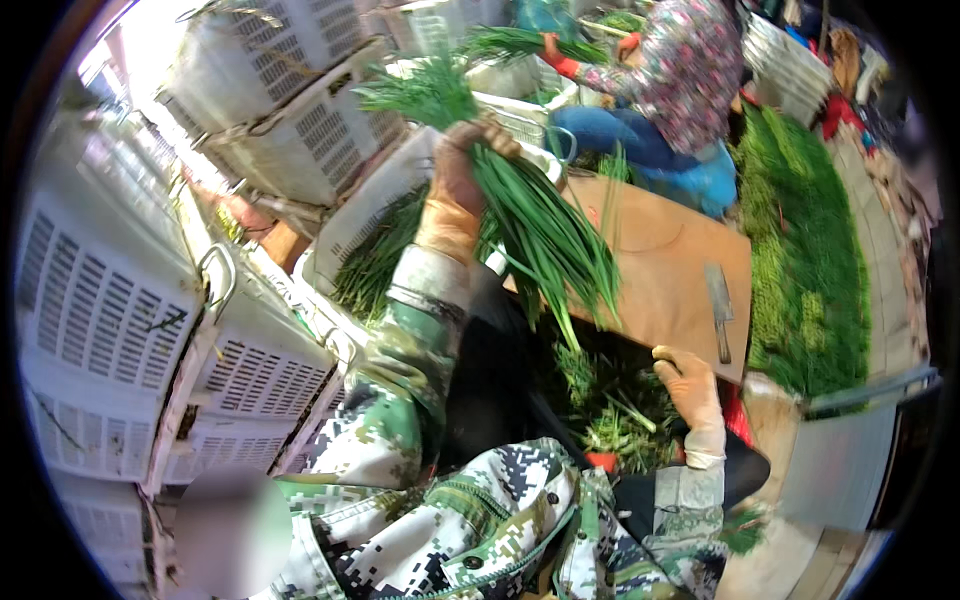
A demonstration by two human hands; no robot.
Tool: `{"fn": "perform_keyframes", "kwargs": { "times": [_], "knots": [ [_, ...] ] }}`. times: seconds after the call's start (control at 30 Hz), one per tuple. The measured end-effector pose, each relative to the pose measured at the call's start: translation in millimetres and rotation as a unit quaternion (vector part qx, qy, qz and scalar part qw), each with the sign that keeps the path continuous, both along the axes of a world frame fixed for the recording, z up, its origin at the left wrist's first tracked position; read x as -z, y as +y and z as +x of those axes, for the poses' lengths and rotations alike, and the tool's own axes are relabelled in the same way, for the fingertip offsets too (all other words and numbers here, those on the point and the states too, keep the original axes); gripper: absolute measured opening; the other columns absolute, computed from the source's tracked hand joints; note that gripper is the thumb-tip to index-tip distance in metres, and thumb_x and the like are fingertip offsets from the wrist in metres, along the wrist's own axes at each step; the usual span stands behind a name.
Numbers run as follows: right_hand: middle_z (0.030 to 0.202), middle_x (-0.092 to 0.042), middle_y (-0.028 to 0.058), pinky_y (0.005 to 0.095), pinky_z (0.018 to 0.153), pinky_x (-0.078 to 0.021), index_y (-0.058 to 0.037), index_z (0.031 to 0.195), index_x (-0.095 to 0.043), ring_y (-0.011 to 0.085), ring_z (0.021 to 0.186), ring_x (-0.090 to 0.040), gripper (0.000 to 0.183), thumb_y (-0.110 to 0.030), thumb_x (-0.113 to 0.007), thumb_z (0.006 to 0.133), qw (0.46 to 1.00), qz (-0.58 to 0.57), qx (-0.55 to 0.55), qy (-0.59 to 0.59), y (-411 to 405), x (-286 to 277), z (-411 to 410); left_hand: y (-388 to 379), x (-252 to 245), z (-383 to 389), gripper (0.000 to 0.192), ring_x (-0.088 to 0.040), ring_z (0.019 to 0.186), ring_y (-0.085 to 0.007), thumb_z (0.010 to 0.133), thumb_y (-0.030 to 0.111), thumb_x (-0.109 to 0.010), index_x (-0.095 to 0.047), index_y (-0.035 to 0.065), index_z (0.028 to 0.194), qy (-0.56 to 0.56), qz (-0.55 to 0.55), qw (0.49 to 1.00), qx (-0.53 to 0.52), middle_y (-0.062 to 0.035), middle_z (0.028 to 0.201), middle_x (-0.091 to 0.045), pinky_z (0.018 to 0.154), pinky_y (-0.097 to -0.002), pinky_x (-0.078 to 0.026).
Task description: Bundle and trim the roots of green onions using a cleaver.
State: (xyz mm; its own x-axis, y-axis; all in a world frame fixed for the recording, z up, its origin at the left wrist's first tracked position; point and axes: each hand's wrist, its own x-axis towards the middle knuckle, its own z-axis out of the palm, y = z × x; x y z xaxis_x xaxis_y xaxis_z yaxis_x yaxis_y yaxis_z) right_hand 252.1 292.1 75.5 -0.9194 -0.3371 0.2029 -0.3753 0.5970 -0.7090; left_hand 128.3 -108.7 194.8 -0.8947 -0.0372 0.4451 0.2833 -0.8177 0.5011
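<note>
My left hand (461, 169), in a pale glove, is raised and closed around a bunch of long green leaves (544, 229), which look like chives. The leaves stick out on both sides of the fist, and the longer side hangs over a brown board (652, 262). At the near edge of this board is my right hand (686, 382), also gloved. Its fingers are bent at the edge, and whether they grip it is hidden. A cleaver (718, 296) lies flat on the board's right part, its handle towards me, beyond my right hand.
Stacked white perforated crates (97, 315) line the left. An open white crate (367, 202) of greens stands beside my left arm. Cut scraps (615, 427) lie below the board. Across sits a co-worker (667, 82) holding greens (510, 43). Green bundles (810, 262) are spread at right.
</note>
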Motion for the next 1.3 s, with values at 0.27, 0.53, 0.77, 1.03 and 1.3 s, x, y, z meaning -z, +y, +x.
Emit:
{"fn": "perform_keyframes", "kwargs": {
  "times": [0.27, 0.53, 0.77, 1.03, 1.3],
  "knots": [
    [0.099, -0.069, 0.0097, 0.0296, 0.077, -0.0514, -0.0003, 0.108, -0.066, 0.0187, 0.089, -0.065, 0.023, 0.001, -0.064, 0.086, 0.966, -0.149, -0.031, 0.210, -91.5, -165.9, -28.1, 79.5, 36.3, 28.7, 0.016, -0.058, 0.061, -0.0233, 0.080, 0.005, -0.058, -0.055, -0.0018, 0.094, -0.141, 0.011, 0.985, 0.094, -0.0100, 0.070, -0.057, 0.068, -0.0388, -0.052],
    [0.117, -0.065, 0.0133, 0.0313, 0.083, -0.0517, -0.0059, 0.124, -0.060, 0.0258, 0.104, -0.064, 0.041, -0.004, -0.068, 0.084, 0.941, -0.009, -0.002, 0.339, -136.1, -167.5, -61.4, 118.0, 33.4, 48.7, 0.028, -0.061, 0.062, -0.0212, 0.078, 0.000, -0.062, -0.056, 0.0018, 0.105, -0.183, -0.060, 0.978, 0.077, -0.0086, 0.076, -0.060, 0.059, -0.0346, -0.055],
    [0.092, -0.070, 0.0107, 0.0285, 0.066, -0.0509, -0.0012, 0.102, -0.069, 0.0206, 0.071, -0.065, 0.018, -0.014, -0.065, 0.090, 0.979, -0.078, -0.097, 0.160, -123.7, -167.2, -58.4, 116.4, 49.0, 52.2, 0.020, -0.061, 0.063, -0.0234, 0.078, 0.002, -0.060, -0.057, -0.0031, 0.097, -0.166, -0.110, 0.975, 0.101, -0.0111, 0.071, -0.058, 0.063, -0.0369, -0.054],
    [0.078, -0.064, 0.0075, 0.0170, 0.043, -0.0349, 0.0050, 0.097, -0.064, 0.0056, 0.047, -0.043, 0.023, -0.015, -0.053, 0.096, 0.816, -0.545, -0.187, -0.037, -30.3, -200.3, -24.1, 87.8, 66.7, 43.2, 0.018, -0.057, 0.063, -0.0229, 0.079, 0.004, -0.058, -0.055, -0.0030, 0.095, -0.149, 0.007, 0.982, 0.115, -0.0105, 0.069, -0.056, 0.068, -0.0366, -0.049],
    [0.112, -0.064, 0.0223, 0.0414, 0.086, -0.0505, -0.0007, 0.120, -0.061, 0.0373, 0.100, -0.064, 0.042, -0.026, -0.067, 0.088, 0.958, 0.186, 0.215, 0.045, 57.8, -52.4, 16.1, 35.7, 32.1, 35.6, 0.007, -0.041, 0.059, -0.0106, 0.085, 0.009, -0.051, -0.049, 0.0054, 0.090, 0.131, 0.160, 0.953, 0.223, 0.0031, 0.062, -0.035, 0.067, -0.0299, -0.039]
  ]
}}
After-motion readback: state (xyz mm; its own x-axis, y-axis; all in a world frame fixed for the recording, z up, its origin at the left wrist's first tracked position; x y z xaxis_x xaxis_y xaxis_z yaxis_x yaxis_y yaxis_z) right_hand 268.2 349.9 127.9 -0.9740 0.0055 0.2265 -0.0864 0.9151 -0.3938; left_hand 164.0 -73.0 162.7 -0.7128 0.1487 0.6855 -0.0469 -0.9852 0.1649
